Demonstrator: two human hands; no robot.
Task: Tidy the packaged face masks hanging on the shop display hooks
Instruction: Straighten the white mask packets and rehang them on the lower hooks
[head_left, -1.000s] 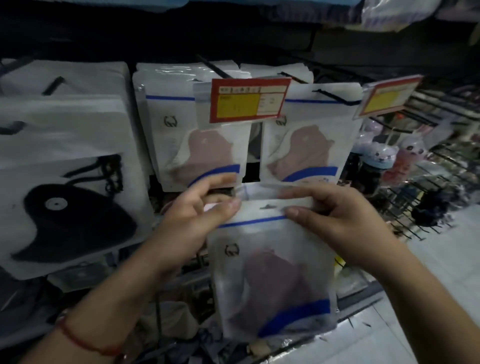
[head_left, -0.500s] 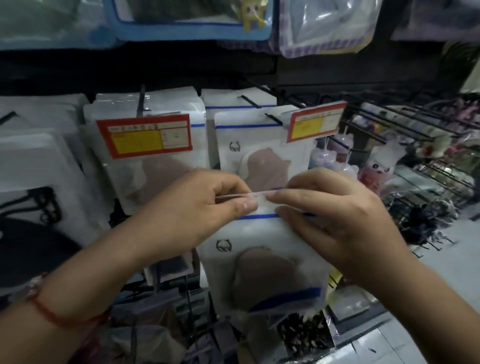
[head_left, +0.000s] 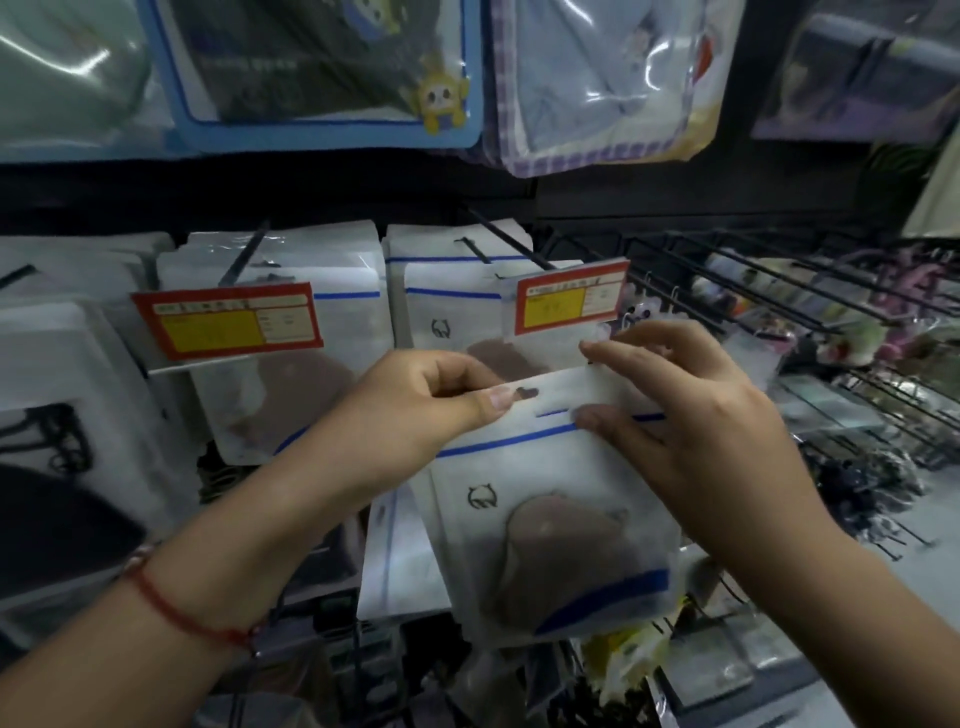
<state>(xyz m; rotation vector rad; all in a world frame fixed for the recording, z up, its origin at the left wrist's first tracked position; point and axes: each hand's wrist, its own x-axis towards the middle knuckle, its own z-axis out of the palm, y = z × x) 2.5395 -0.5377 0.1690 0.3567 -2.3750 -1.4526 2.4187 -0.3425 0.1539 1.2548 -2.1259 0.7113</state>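
Note:
I hold a white packaged face mask (head_left: 556, 525) with blue stripes and a brownish mask inside, in front of the display. My left hand (head_left: 426, 405) pinches its top left edge beside the hanging hole. My right hand (head_left: 696, 426) grips its top right edge, thumb on the blue stripe. Just behind it, a stack of the same mask packs (head_left: 452, 312) hangs on a black hook (head_left: 511, 244) with a red and yellow price tag (head_left: 569, 296). To the left, another stack of mask packs (head_left: 311, 374) hangs on a hook (head_left: 244, 257) with its own price tag (head_left: 226, 327).
Large white packs with black masks (head_left: 57, 441) hang at the far left. Bagged goods (head_left: 322, 67) hang overhead. A black wire rack (head_left: 779, 291) with small toys juts out on the right. More packs (head_left: 400, 561) sit below the held one.
My view has tilted up and both hands have lifted the held pack higher, toward the hook with the right price tag. Its hanging hole now shows beside my left thumb.

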